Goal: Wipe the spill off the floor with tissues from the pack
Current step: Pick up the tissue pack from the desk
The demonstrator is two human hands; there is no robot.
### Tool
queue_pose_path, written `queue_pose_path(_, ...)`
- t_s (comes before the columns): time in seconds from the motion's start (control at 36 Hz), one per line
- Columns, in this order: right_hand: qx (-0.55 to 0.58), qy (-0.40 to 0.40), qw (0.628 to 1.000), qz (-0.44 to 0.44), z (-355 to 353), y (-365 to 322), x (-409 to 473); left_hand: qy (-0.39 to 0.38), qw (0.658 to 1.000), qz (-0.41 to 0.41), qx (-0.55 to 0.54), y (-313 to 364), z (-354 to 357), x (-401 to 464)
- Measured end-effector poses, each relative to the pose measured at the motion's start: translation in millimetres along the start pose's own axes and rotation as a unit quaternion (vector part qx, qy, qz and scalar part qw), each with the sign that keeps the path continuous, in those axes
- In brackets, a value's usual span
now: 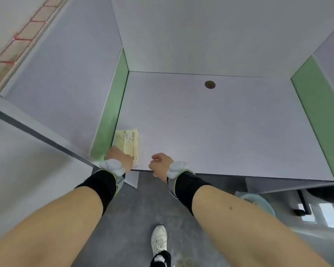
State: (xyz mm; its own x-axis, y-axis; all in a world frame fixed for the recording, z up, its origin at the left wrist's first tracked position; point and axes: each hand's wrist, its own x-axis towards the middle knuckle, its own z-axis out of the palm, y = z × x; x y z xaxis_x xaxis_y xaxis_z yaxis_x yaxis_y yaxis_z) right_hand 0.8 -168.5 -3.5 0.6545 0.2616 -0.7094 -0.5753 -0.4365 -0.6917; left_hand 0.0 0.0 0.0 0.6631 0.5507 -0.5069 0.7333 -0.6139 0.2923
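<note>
Head view shows the yellow tissue pack [128, 144] lying at the desk's [220, 132] near-left corner, beside the green divider [112, 105]. Left hand [120, 158] rests on it, grip hidden; right hand [161, 164] hovers loosely curled, holding nothing.

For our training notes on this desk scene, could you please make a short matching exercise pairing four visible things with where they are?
Things:
1. tissue pack
2. left hand
3. right hand
4. shoe

Places:
A. on the dark floor below the desk edge
B. resting on the near end of the pack
C. lying on the desk against the green left panel
D. loosely curled over the desk's front edge, holding nothing

Pairs: 1-C, 2-B, 3-D, 4-A
</note>
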Motion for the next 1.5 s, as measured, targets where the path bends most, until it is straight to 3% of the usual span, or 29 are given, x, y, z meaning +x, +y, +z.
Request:
queue_pose_path(0.19,0.099,-0.066,0.993,0.028,36,-13,36,0.005,0.998,-0.022,-0.054,-17,18,37)
queue_pose_path(0.33,0.139,-0.048,0.989,0.029,47,-20,40,-0.017,0.997,0.009,-0.068,-16,18,38)
queue_pose_path(0.44,0.082,-0.024,0.996,0.008,45,-18,40,0.001,0.998,0.062,-0.006,-14,19,30)
queue_pose_path(0.56,0.018,0.025,0.999,-0.009,32,-8,24,0.031,0.998,0.039,-0.027,-7,23,14)
queue_pose_path(0.72,-0.094,0.039,0.994,-0.042,-5,13,-18,0.022,0.99,-0.013,-0.138,3,37,-29)
queue_pose_path(0.83,-0.097,0.045,0.992,-0.067,-36,34,-56,0.035,0.963,-0.027,-0.264,11,52,-81)
queue_pose_path(1.08,-0.099,0.065,0.984,-0.136,-93,95,-145,0.003,0.933,-0.012,-0.36,22,82,-203)
queue_pose_path(1.25,-0.114,0.008,0.98,-0.165,-120,134,-222,-0.02,0.863,-0.092,-0.496,12,101,-283)
queue_pose_path(1.42,-0.155,-0.025,0.977,-0.141,-127,160,-269,-0.003,0.896,-0.091,-0.435,-13,121,-322)
queue_pose_path(1.5,-0.211,0.007,0.97,-0.121,-121,161,-282,0.035,0.911,-0.079,-0.403,-26,132,-335)
